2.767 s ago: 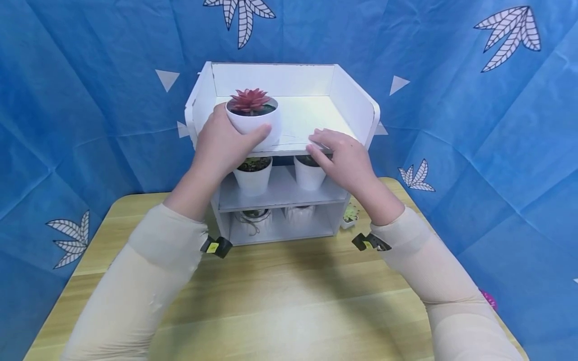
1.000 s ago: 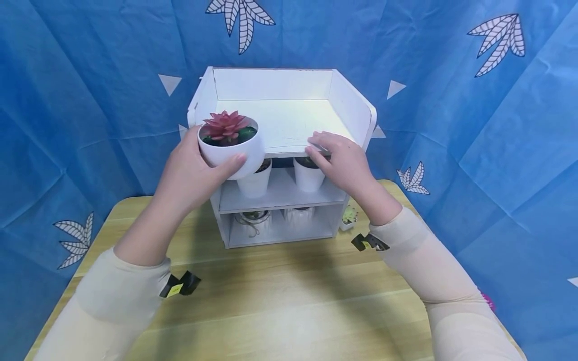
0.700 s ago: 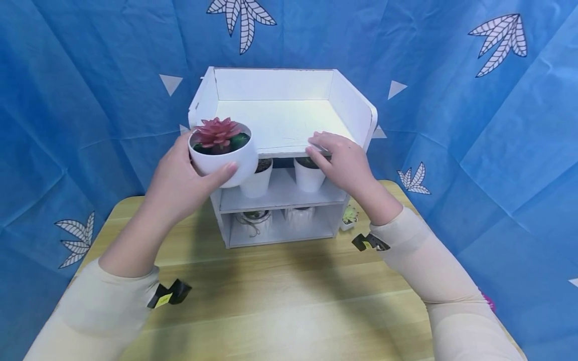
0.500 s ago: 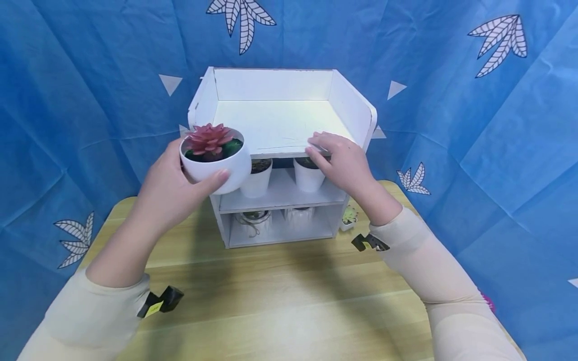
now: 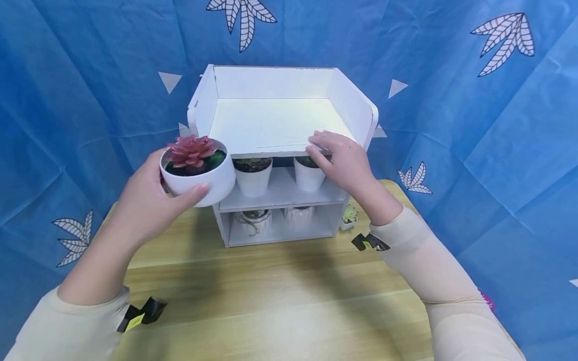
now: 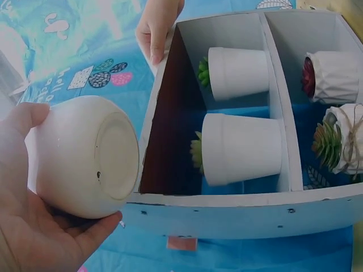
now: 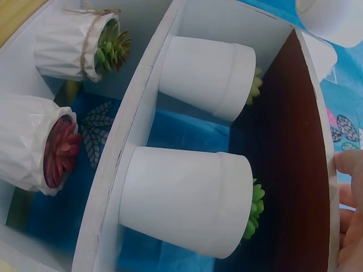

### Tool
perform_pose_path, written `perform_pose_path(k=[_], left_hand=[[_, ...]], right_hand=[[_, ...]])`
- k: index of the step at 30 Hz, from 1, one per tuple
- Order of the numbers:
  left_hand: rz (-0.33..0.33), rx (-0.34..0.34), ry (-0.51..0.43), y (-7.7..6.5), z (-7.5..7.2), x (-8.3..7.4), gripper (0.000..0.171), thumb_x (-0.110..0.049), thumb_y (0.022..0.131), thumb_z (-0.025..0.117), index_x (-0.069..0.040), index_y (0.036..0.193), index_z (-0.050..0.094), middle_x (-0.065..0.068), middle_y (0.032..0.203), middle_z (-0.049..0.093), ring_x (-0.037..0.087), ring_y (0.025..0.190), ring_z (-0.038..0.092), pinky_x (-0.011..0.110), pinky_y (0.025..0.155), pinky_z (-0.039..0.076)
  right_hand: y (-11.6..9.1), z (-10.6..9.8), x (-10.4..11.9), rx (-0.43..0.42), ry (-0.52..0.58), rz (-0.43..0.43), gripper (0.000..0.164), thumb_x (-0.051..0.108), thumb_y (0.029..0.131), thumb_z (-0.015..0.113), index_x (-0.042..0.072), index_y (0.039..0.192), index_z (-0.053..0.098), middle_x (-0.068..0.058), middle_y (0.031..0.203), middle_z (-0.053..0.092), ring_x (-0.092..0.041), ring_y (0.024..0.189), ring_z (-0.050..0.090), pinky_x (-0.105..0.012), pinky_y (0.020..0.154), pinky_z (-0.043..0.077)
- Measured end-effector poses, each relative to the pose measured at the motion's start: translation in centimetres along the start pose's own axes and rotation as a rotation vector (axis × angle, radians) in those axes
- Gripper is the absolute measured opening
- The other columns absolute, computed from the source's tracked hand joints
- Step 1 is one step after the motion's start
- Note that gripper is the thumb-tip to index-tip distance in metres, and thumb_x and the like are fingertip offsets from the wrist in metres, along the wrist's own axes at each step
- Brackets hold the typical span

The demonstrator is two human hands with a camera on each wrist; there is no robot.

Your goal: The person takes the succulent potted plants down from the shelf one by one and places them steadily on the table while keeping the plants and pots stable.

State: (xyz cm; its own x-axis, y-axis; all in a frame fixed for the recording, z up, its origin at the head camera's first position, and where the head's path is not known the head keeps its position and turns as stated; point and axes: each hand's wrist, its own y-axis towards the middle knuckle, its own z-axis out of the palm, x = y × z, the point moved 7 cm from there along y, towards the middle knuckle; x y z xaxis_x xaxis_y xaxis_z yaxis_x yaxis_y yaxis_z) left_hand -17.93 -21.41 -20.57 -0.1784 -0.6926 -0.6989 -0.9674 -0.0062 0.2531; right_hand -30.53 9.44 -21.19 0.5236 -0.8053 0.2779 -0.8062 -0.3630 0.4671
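My left hand (image 5: 146, 198) grips a white round pot (image 5: 209, 188) with a red succulent (image 5: 191, 150) in it. It holds the pot in the air, in front of the left end of a white tiered shelf (image 5: 275, 123). In the left wrist view the round pot (image 6: 85, 153) shows its base, with the thumb and fingers on opposite sides. My right hand (image 5: 345, 158) rests on the front edge of the top tier, fingers lying on the board and holding nothing. The right wrist view shows its fingertips (image 7: 346, 192) at that board's edge.
White potted plants (image 5: 253, 180) (image 5: 309, 175) stand on the middle tier. Two textured white pots, one tied with twine (image 5: 256, 220), sit on the bottom tier. A small green succulent (image 5: 349, 215) stands beside the shelf on the wooden table (image 5: 280, 296). Blue cloth (image 5: 113, 100) hangs behind.
My left hand has brought the round potted succulent off the top tier, down, left and toward me. The right hand has stayed at the shelf's edge.
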Motion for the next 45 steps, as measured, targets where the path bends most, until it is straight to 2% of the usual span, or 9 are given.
perform_pose_path(k=[10, 23, 30, 45], left_hand=[[-0.012, -0.025, 0.001, -1.0, -0.6, 1.5, 0.093, -0.044, 0.087, 0.076, -0.015, 0.159, 0.024, 0.020, 0.152, 0.040, 0.043, 0.128, 0.043, 0.072, 0.091, 0.044], [-0.002, -0.056, 0.004, -1.6, -0.9, 3.7, 0.089, -0.038, 0.090, 0.075, -0.010, 0.158, 0.025, 0.025, 0.152, 0.038, 0.047, 0.127, 0.041, 0.076, 0.092, 0.039], [-0.011, -0.088, 0.009, -1.6, -1.5, 4.7, 0.087, -0.035, 0.090, 0.074, -0.009, 0.157, 0.026, 0.025, 0.150, 0.040, 0.046, 0.125, 0.043, 0.070, 0.090, 0.045], [-0.057, -0.094, 0.008, -1.3, -0.7, 6.6, 0.090, -0.038, 0.091, 0.072, -0.006, 0.158, 0.022, 0.029, 0.151, 0.037, 0.049, 0.125, 0.041, 0.076, 0.091, 0.039]], right_hand=[[0.1, 0.0, 0.1, -0.004, 0.004, -0.013, 0.047, 0.045, 0.100, 0.058, 0.015, 0.135, 0.065, -0.004, 0.144, 0.057, -0.021, 0.139, 0.046, -0.046, 0.115, 0.034], [0.2, 0.3, 0.0, 0.007, -0.007, -0.012, 0.047, 0.045, 0.100, 0.058, 0.015, 0.136, 0.064, -0.003, 0.145, 0.056, -0.020, 0.140, 0.045, -0.045, 0.116, 0.033], [0.3, 0.2, 0.1, -0.002, -0.005, -0.018, 0.047, 0.045, 0.100, 0.058, 0.015, 0.136, 0.064, -0.003, 0.144, 0.056, -0.020, 0.140, 0.046, -0.045, 0.115, 0.034], [0.1, 0.2, -0.3, -0.007, 0.003, -0.014, 0.047, 0.045, 0.100, 0.058, 0.016, 0.135, 0.065, -0.003, 0.144, 0.057, -0.020, 0.140, 0.046, -0.046, 0.115, 0.033]])
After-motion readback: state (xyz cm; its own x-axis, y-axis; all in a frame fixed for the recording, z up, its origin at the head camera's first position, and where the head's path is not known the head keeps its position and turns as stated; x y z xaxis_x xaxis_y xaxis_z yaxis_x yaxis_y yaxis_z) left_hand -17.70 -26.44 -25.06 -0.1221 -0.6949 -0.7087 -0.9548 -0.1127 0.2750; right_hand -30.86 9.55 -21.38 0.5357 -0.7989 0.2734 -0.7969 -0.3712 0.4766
